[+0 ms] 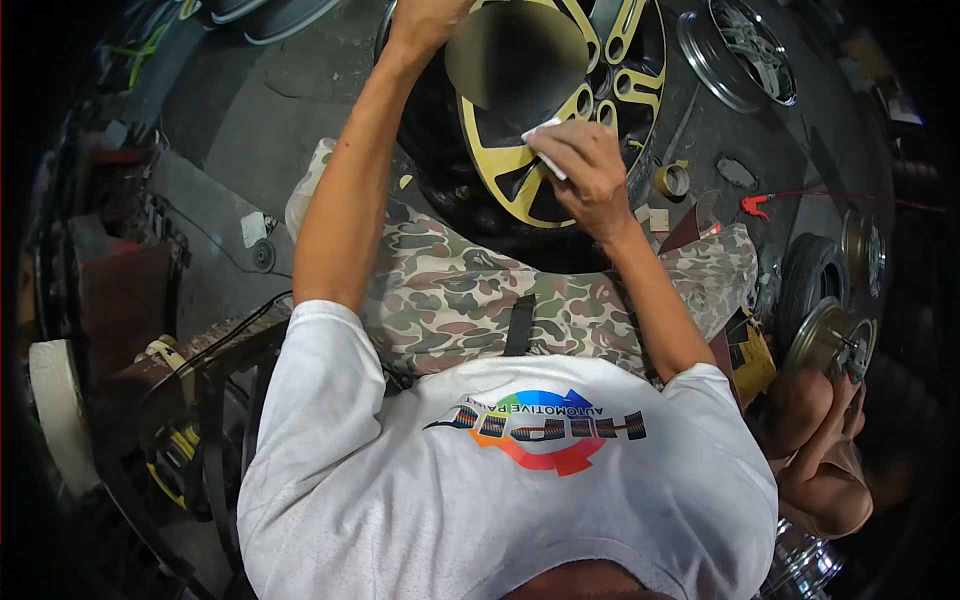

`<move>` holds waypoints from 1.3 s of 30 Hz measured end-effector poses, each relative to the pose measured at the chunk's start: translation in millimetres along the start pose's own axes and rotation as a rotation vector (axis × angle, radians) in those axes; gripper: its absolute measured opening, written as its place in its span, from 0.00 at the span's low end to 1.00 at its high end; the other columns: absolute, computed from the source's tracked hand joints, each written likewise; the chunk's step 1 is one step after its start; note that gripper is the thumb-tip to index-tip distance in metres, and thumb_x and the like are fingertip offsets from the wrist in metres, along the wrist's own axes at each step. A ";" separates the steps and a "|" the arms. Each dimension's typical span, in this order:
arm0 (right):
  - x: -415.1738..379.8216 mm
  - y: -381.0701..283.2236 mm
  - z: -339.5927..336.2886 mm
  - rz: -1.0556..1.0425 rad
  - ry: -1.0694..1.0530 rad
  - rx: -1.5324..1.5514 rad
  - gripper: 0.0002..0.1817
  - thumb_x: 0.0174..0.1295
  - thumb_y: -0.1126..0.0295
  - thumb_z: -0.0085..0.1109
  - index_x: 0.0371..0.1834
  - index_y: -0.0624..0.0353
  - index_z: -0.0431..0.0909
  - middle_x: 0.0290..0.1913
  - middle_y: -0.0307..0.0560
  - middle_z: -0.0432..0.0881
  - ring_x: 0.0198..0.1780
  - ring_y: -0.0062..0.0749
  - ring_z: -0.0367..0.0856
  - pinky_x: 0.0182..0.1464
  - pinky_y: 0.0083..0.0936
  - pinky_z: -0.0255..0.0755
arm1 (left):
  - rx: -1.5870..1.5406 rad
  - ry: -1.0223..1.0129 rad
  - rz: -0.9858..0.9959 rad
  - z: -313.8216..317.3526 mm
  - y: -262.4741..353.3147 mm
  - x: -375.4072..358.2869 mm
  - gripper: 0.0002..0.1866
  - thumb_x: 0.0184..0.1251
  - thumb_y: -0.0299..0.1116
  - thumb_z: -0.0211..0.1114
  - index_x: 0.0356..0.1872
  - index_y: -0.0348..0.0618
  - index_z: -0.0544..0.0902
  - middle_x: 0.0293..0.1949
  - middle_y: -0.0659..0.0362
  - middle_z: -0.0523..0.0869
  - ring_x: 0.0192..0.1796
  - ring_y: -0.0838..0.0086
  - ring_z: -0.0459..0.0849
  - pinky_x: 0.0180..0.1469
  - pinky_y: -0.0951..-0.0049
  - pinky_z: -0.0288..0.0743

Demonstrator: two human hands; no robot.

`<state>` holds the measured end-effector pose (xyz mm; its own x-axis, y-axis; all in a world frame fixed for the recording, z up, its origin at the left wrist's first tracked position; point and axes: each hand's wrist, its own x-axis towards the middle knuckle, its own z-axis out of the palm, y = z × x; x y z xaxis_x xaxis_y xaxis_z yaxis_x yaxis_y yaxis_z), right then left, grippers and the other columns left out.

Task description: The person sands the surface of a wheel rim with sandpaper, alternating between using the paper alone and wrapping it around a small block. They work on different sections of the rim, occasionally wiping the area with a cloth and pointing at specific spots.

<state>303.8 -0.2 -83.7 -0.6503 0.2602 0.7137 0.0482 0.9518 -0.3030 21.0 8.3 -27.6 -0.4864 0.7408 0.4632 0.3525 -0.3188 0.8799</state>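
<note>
A car wheel (pixel 484 165) with yellow spoke faces and black recesses lies in front of my knees; a blurred round patch hides part of it. My right hand (pixel 590 175) is closed on a small folded white pad (pixel 545 150), which is against a yellow spoke on the near side. At the top edge of the view, my left hand (pixel 428 18) is at the wheel's far left rim. Its fingers are mostly cut off by the frame, so their grip cannot be made out.
A tape roll (pixel 673 180) and a red air-gun-like tool (pixel 755 206) with a hose lie to the right. More wheels (pixel 750 50) and a tyre (pixel 812 275) stand along that side. Another person (pixel 825 450) crouches at the lower right, hands near a wheel. Black metal framing (pixel 215 440) is left.
</note>
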 end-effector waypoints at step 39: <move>8.3 37.0 -5.5 -0.115 -0.026 0.054 0.19 0.52 0.81 0.70 0.49 0.57 0.86 0.46 0.44 0.87 0.51 0.44 0.85 0.57 0.39 0.78 | -0.060 -0.009 0.004 -1.6 -7.4 0.7 0.20 0.76 0.35 0.71 0.23 0.46 0.74 0.24 0.74 0.71 0.29 0.89 0.65 0.30 0.80 0.60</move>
<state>304.4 38.0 -85.5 -0.6685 0.1444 0.7296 -0.0687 0.9648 -0.2539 16.7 10.3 -33.6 -0.4781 0.7444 0.4662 0.3055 -0.3567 0.8828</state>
